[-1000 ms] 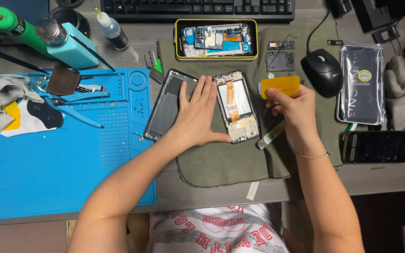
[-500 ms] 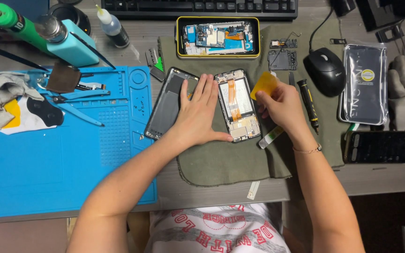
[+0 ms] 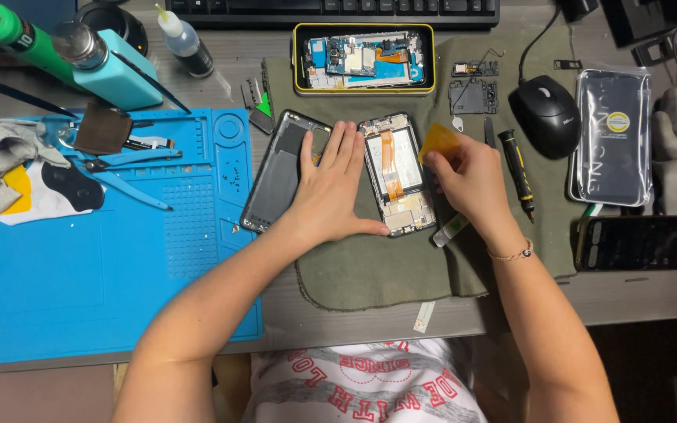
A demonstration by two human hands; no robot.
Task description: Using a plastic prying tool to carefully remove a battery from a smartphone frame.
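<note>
Phones: we count two opened on the green cloth (image 3: 401, 266) | left hand (image 3: 332, 192) flat, steadying opened phone (image 3: 398, 174) | right hand (image 3: 468, 176) pinching yellow pick (image 3: 437, 142) at its edge | bagged part (image 3: 613, 135), round yellow label, far right.

The grey tabletop (image 3: 636, 294) carries a blue work mat (image 3: 80, 290) on the left and an olive cloth (image 3: 401, 270) in the middle — both lie flat. Directly on it are also a black keyboard (image 3: 331, 9), a black mouse (image 3: 546, 115), a small dropper bottle (image 3: 184, 39) and a dark phone (image 3: 636, 243) at the right.
</note>
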